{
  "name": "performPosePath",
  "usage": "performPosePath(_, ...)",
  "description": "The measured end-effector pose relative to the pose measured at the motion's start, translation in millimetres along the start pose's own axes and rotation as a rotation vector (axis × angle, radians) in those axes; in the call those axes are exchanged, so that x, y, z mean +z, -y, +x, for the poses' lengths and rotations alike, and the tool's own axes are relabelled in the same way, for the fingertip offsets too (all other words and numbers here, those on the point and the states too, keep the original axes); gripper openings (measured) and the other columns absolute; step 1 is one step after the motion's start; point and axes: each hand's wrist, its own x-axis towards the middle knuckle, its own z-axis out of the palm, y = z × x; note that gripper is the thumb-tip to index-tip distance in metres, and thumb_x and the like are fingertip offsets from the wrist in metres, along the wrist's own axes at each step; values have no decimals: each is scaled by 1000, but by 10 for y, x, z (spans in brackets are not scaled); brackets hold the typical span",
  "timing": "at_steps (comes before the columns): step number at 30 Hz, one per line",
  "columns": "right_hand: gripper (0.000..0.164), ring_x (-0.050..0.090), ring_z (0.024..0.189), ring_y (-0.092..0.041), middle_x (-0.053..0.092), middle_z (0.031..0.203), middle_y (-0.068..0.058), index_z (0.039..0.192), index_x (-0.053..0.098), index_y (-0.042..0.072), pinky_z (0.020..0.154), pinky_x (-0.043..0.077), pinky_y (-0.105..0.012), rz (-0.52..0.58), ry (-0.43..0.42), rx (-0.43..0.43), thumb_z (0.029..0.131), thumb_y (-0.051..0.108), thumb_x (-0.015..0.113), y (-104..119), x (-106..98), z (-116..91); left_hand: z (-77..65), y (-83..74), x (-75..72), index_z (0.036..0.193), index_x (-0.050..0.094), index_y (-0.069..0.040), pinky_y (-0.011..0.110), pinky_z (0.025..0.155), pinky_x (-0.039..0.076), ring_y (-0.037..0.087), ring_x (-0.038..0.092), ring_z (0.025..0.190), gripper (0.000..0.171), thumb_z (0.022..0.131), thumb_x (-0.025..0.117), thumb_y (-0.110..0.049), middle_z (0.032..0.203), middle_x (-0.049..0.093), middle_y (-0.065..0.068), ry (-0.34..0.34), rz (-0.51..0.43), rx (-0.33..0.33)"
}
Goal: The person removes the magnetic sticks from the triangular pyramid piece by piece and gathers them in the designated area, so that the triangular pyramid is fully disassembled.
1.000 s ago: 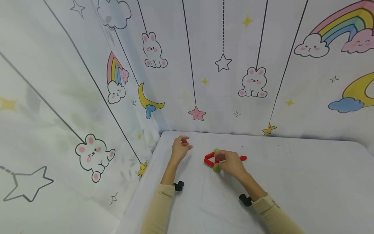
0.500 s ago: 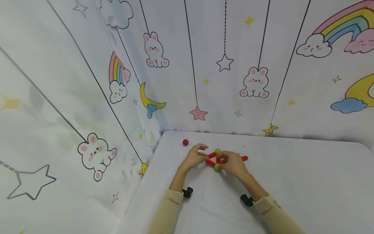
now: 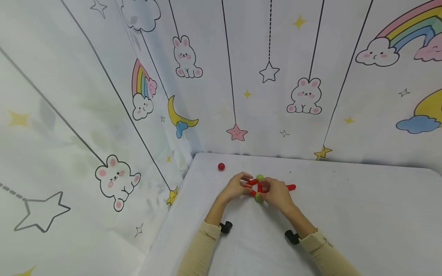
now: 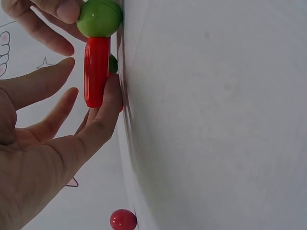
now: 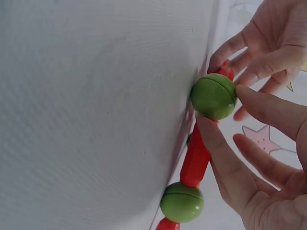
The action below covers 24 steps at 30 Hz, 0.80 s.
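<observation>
Red rods and green balls form a linked figure on the white table. My right hand [image 3: 276,193] pinches the near green ball [image 5: 214,96] between thumb and index finger. A red rod [image 5: 195,158] runs from it to another green ball [image 5: 181,202], which the right hand hides in the head view. A farther green ball [image 3: 260,177] sits at the back. At the figure's left end, my left hand [image 3: 238,186] has its fingers spread around the red rod [image 4: 96,72]. One finger lies against that rod while the thumb stands apart.
A loose red ball [image 3: 221,166] lies near the table's back left corner. The end of a red rod [image 3: 291,187] points right beyond my right hand. White cloth with printed bunnies and stars [image 3: 236,132] hangs behind the table [image 3: 362,222] and along its left side.
My left hand has left the red ball, which stays on the table, and moved right to the figure's left end. The right hand stays at the near green ball.
</observation>
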Motion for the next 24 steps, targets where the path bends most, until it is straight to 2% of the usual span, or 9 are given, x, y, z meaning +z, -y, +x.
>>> performPosePath(8,49,70,89,-24,76,104,-13,121,72,-1,78,62,-41,3,-20,31,79,14,91,20,48,-14,7,7,10,135,62,-3,29,82,59,21,72,100,45,92,74,4,133,64,20,-23,10,-13)
performPosePath(16,51,67,81,-24,75,98,-14,119,70,-3,67,59,-37,-46,-40,74,76,12,92,59,53,-37,-9,26,-61,131,67,-4,31,82,57,20,67,101,49,85,84,-5,126,69,19,-80,-7,-88)
performPosePath(24,51,68,84,-25,75,101,-16,119,70,-3,67,60,-36,-29,-48,88,76,14,93,75,33,-32,9,65,-108,131,67,-3,28,77,56,22,66,101,55,81,88,-3,125,68,19,-101,-68,-100)
